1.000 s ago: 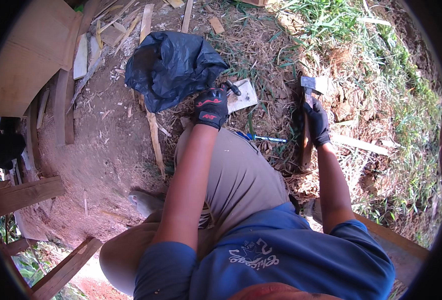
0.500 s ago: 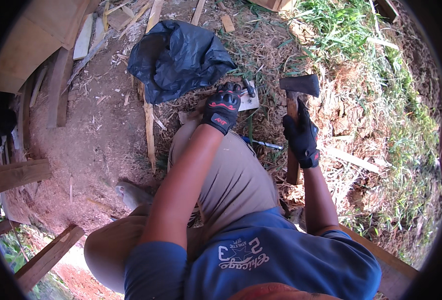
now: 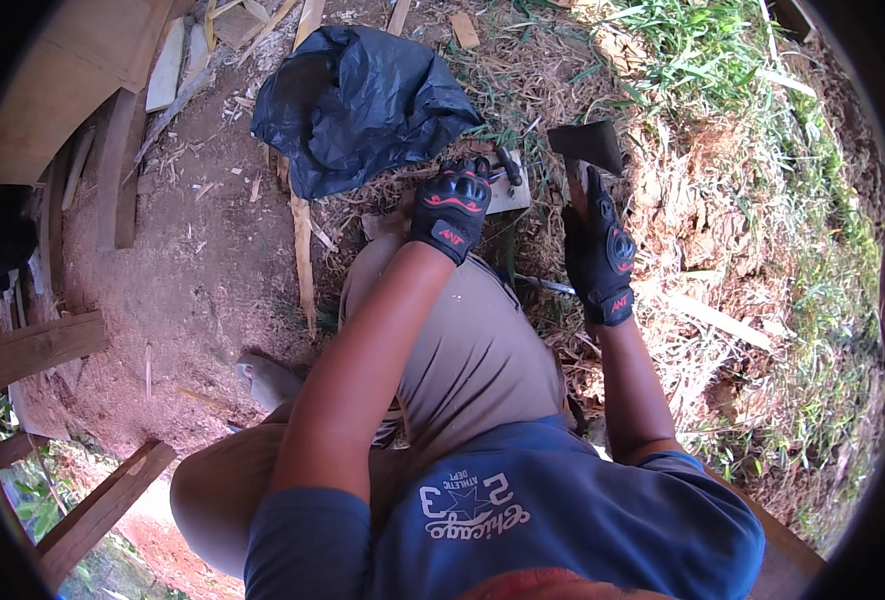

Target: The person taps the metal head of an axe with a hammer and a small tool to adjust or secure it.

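Note:
My left hand (image 3: 452, 205), in a black glove with red trim, is curled closed just above my raised knee. What its fingers hold is hidden. Right beside them is a small pale board (image 3: 515, 193) with a short dark object (image 3: 508, 166) on it, whose kind I cannot make out. My right hand (image 3: 602, 248), gloved alike, grips a hatchet by its wooden handle, fingers stretched up along it. The dark hatchet head (image 3: 587, 146) points away from me, its blade toward the right.
A crumpled black plastic bag (image 3: 362, 110) lies beyond my left hand. Wood strips (image 3: 302, 255) and shavings litter the ground. A thin blue-and-white object (image 3: 545, 285) lies between knee and right hand. Timber beams (image 3: 37, 340) stand left; grass (image 3: 712, 50) grows right.
My right hand has turned and lifted the hatchet slightly away from me, its head now tilted and farther left. My left hand has shifted slightly right and stays closed beside the board.

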The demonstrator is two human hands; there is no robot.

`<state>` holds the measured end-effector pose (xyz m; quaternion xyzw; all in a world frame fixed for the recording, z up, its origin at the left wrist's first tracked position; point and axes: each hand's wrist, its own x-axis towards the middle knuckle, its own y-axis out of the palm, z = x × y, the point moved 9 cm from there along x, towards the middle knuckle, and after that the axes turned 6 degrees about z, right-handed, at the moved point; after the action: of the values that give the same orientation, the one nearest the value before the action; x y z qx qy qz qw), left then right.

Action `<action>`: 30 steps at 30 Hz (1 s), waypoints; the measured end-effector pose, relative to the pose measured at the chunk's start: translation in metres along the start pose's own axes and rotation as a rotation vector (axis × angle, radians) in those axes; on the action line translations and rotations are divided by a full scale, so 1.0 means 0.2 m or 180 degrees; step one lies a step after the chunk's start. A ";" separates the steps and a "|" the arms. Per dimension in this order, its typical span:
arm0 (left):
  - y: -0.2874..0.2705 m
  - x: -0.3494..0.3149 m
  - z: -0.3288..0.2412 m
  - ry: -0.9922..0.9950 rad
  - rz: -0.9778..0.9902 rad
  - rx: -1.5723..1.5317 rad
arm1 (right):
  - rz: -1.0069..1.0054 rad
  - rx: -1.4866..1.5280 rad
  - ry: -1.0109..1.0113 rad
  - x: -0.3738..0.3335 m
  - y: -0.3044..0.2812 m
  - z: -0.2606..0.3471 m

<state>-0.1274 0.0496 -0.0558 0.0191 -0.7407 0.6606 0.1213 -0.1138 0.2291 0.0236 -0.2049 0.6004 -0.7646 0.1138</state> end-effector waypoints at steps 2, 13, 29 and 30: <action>0.01 -0.02 0.01 -0.0019 -0.0023 -0.0004 | -0.0222 0.0334 0.0092 0.00 -0.08 0.05; 0.03 0.01 0.03 -0.0012 0.0093 0.0033 | -0.0143 0.0416 0.0589 0.00 -0.13 -0.05; -0.02 0.04 0.10 -0.0436 0.0612 -0.1148 | 0.0165 0.2286 0.1101 -0.08 0.16 -0.76; -0.03 0.02 0.12 -0.0484 0.0561 -0.1330 | 0.0293 0.2961 0.1058 -0.06 0.17 -0.77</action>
<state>-0.1346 0.0260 -0.0508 -0.0214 -0.8671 0.4977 0.0083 -0.1748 0.3590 -0.0416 0.0190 0.2140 -0.9680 0.1295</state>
